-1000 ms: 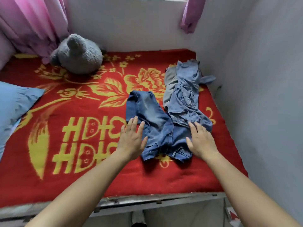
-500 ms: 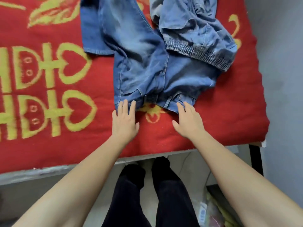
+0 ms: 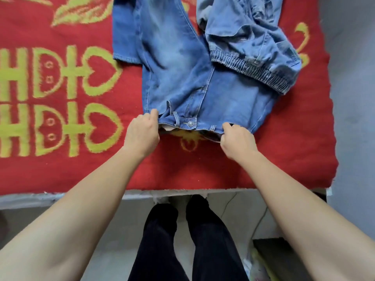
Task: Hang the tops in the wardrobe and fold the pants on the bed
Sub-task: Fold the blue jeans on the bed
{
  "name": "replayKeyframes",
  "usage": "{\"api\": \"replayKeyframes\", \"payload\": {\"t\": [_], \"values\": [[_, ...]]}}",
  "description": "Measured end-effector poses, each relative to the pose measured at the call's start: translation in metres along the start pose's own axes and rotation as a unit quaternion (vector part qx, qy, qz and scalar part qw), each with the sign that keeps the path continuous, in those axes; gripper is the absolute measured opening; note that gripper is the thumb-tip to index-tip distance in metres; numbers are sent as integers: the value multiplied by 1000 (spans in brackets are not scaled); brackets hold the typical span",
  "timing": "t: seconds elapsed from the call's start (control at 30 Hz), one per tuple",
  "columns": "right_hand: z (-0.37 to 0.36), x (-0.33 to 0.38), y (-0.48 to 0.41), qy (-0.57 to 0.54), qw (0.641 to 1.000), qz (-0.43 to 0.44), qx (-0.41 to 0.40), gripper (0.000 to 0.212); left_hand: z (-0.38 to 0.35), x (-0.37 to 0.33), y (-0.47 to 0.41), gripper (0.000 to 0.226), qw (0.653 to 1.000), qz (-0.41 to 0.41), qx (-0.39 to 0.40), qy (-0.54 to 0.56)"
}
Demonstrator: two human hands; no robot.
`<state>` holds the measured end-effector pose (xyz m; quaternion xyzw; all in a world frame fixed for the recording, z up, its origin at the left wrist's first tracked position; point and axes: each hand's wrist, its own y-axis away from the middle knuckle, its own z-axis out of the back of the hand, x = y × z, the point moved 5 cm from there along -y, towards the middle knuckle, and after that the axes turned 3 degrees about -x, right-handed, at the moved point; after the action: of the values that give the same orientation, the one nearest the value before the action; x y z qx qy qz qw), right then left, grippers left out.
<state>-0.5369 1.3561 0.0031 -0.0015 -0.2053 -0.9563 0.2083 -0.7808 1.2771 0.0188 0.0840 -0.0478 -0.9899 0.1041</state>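
The left hand (image 3: 142, 134) pinches the waistband of the blue denim jeans (image 3: 182, 78) at its left end; the right hand (image 3: 237, 139) grips it at the right; the jeans lie flat on the red blanket with yellow pattern (image 3: 60, 118) on the bed; a paler denim garment with elastic hem (image 3: 253, 47) overlaps their upper right part.

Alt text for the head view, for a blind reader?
The left hand and right hand grip the waistband of blue jeans lying on a red and gold blanket. A paler denim garment overlaps the jeans on the right.

Jeans (image 3: 178, 78) lie on the blanket (image 3: 60, 169) at its near edge, a second garment (image 3: 249, 37) overlapping them at far right.
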Motion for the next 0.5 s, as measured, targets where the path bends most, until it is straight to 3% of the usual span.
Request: {"api": "replayKeyframes", "payload": {"t": [0.07,0.2,0.37,0.5], "values": [[41,2,12,-13,999,14,-33,26,42,0,4,24,999,-38,-16,-31],[136,10,30,7,990,92,-106,55,136,2,10,68,988,-89,-49,-115],[270,38,35,32,960,193,-199,44,257,20,20,87,976,-88,-81,-182],[378,85,52,30,908,284,-305,42,373,45,39,97,961,-78,-153,-218]]}}
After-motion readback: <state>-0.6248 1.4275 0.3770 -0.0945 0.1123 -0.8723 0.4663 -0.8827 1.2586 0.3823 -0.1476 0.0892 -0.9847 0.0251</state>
